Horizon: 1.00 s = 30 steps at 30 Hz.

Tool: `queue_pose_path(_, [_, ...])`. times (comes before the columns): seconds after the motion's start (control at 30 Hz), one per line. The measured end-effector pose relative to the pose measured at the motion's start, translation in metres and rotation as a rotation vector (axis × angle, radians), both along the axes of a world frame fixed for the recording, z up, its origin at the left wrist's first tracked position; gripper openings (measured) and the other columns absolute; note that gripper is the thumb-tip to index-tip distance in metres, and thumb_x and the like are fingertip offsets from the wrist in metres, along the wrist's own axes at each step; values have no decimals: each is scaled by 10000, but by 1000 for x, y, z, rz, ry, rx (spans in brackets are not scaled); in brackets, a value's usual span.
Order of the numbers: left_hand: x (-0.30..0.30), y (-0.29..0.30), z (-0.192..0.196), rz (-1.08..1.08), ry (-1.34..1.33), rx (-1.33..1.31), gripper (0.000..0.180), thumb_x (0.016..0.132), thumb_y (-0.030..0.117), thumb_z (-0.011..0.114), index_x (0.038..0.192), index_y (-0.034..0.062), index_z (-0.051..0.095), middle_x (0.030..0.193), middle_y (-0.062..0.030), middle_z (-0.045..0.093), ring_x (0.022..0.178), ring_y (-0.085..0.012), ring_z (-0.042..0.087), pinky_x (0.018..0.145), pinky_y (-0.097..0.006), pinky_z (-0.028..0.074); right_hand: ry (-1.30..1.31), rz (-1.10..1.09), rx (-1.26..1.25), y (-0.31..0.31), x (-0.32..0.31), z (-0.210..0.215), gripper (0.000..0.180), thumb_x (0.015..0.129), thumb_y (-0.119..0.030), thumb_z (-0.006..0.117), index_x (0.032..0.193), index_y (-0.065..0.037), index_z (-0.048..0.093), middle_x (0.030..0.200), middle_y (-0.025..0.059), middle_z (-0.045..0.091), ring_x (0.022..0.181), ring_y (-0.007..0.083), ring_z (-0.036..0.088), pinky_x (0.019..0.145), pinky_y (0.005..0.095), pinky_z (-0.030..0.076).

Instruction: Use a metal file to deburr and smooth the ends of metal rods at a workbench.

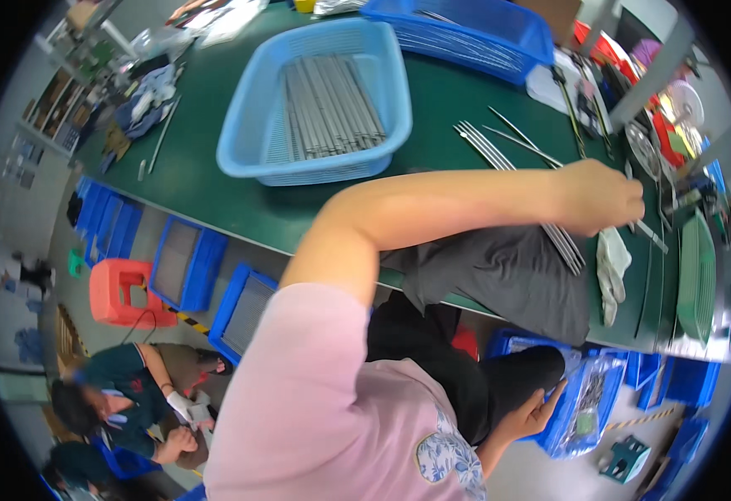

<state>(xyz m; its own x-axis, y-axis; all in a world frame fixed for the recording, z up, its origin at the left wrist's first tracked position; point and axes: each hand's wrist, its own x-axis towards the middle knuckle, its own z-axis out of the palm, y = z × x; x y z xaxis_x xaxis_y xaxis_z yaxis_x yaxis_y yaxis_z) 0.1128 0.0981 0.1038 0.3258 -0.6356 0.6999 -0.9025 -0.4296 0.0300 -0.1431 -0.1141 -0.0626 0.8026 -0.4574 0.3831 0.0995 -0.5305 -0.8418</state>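
Note:
My left hand (603, 196) reaches across the green table (207, 179) with its fingers closed on a thin metal rod (651, 236). It hovers over a row of long metal rods (499, 154) that runs onto a dark grey cloth (507, 275) draped over the table's edge. A white rag (612, 271) lies just below the hand. My right hand (534, 413) is down by my lap, fingers spread and holding nothing, beside a blue crate holding a plastic bag (586, 405).
A light blue basket (248, 125) full of metal rods sits mid-table, with a darker blue basket (499, 33) behind it. Green trays (698, 275) stand at the right end. Blue crates (186, 263) and a red stool (119, 292) are on the floor, where other people sit.

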Motion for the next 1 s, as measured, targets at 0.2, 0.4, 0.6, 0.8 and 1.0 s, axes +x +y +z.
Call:
queue_pose_path(0.2, [-98,-11,-49,-25,129,241,94,713,145,571,763,72,537,793,-54,514,708,-188,575,511,-300,493,-6,22,96,14,1,15,427,919,34,474,1345,37,444,1192,22,555,686,14,422,574,153,348])
queue_pose_path(0.4, [-109,-5,-55,6,272,339,147,676,108,603,811,67,561,808,-56,502,759,-212,556,560,-319,485,-67,118,-280,32,10,45,398,846,31,537,1243,64,544,836,90,626,579,64,472,533,222,390])
queue_pose_path(0.6, [-103,-14,-49,-50,372,251,226,675,28,652,897,49,616,838,-50,539,730,-228,553,581,-333,465,-99,131,-314,45,19,46,460,713,76,608,1170,24,616,533,60,450,393,168,387,421,293,315])
queue_pose_path(0.8, [-94,-23,-67,-139,440,37,106,704,78,693,782,67,623,769,-31,514,707,-208,537,564,-321,459,-96,119,-302,49,21,44,454,719,72,603,1170,17,617,517,43,423,386,165,385,421,288,321])
queue_pose_path(1.0, [-91,-21,-69,-139,458,-8,96,701,65,706,779,66,649,754,-32,523,698,-211,532,569,-326,454,-89,121,-300,55,22,45,467,713,81,594,1174,14,615,498,30,379,381,167,390,420,288,322])
